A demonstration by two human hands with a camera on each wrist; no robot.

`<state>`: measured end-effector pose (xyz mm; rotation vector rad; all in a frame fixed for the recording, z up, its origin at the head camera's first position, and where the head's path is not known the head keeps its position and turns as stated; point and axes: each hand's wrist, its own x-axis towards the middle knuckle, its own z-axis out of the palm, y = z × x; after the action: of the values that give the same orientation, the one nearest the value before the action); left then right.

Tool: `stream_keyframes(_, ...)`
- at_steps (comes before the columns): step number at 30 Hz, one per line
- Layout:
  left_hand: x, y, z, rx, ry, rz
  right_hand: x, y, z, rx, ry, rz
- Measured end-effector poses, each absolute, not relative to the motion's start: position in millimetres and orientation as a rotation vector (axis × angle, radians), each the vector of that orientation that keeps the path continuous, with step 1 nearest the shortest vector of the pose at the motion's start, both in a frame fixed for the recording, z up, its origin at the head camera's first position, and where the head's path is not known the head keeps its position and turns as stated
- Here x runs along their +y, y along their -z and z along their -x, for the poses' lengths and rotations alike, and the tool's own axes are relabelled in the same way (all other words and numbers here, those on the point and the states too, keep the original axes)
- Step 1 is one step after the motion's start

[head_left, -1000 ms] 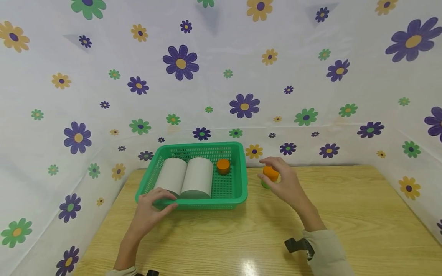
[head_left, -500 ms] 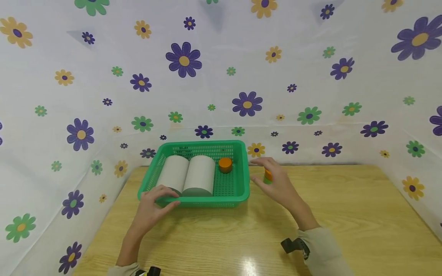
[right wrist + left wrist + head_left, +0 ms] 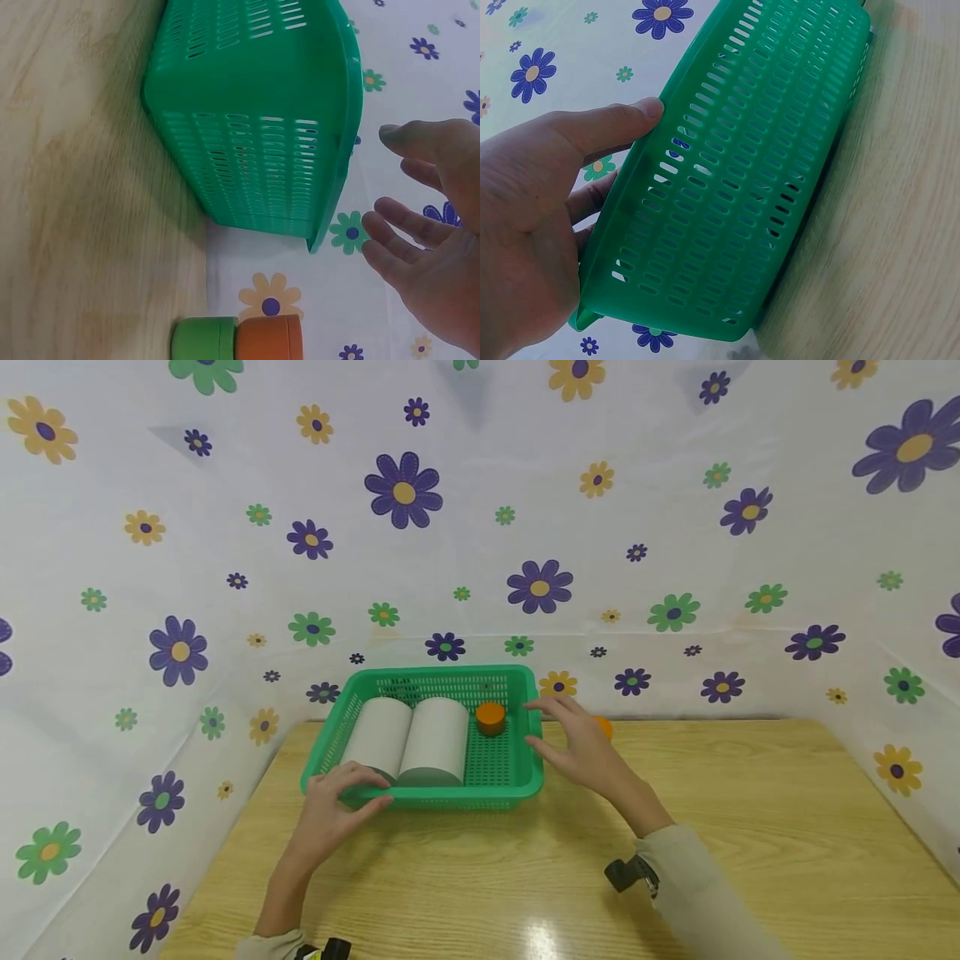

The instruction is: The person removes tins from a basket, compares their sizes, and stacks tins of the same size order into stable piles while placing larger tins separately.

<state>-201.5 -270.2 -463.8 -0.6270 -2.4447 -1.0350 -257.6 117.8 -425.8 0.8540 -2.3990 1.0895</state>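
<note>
A green plastic basket (image 3: 465, 793) stands at the back of the table with two white cylinders (image 3: 435, 739) lying side by side in its left part. An orange round block (image 3: 491, 717) sits toward its right back. My left hand (image 3: 324, 818) grips the front rim near the left corner; the left wrist view shows the thumb outside, fingers behind the rim. Over the right rim hovers my right hand (image 3: 585, 750), fingers spread, holding nothing. Beyond it an orange block (image 3: 268, 337) rests on a green block (image 3: 202, 339) beside the basket; in the head view this stack is mostly hidden.
A wooden table (image 3: 750, 843) extends in front and to the right. Flower-printed white sheeting (image 3: 637, 510) rises close behind the basket and along both sides. A small black device (image 3: 632, 874) is strapped at my right wrist.
My right hand has moved left from the orange and green stack to the basket's right rim, and now covers most of the stack. My left hand keeps its grip on the basket.
</note>
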Motion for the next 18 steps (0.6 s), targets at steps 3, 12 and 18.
stream_keyframes(3,-269.6,463.2,201.3,-2.443,1.034,0.630,114.8,423.6,264.7,-2.424,-1.037,-0.880)
stream_keyframes(12,-269.4,462.6,201.0,-2.453,1.034,0.625,100.9,420.2,286.1,-2.481,-0.908,-0.973)
stream_keyframes(18,-269.0,462.8,200.6,-2.458,1.032,0.615,92.0,418.1,297.3,-2.516,-0.828,-1.016)
